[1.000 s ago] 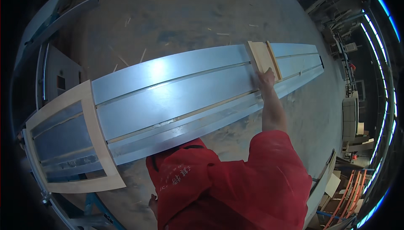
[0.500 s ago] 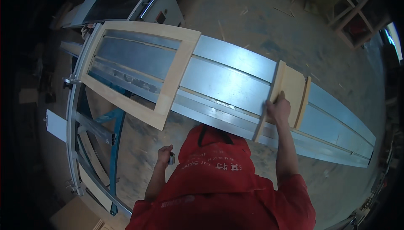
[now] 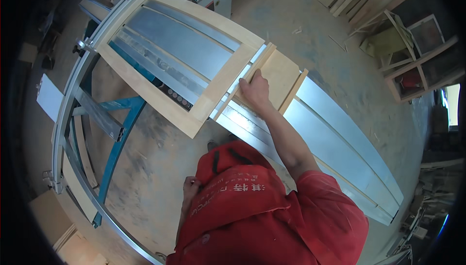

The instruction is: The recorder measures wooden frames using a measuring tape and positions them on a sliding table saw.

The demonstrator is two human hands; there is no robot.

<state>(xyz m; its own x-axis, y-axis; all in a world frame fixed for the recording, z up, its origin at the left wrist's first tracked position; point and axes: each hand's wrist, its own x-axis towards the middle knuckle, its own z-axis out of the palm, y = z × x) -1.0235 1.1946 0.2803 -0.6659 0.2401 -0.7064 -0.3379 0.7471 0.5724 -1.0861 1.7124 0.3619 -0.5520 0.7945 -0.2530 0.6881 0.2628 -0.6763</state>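
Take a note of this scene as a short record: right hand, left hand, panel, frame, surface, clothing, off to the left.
Right hand: the hand grips the left strip of the panel
Left hand: the other hand, low beside the apron, fingers curled; cannot tell whether it holds anything
Panel: pale wooden panel with a strip along each side, lying on the table
Frame: open wooden frame, left of the panel
Surface: long slotted metal table
Clothing: red apron
Off to the left: white flat sheet
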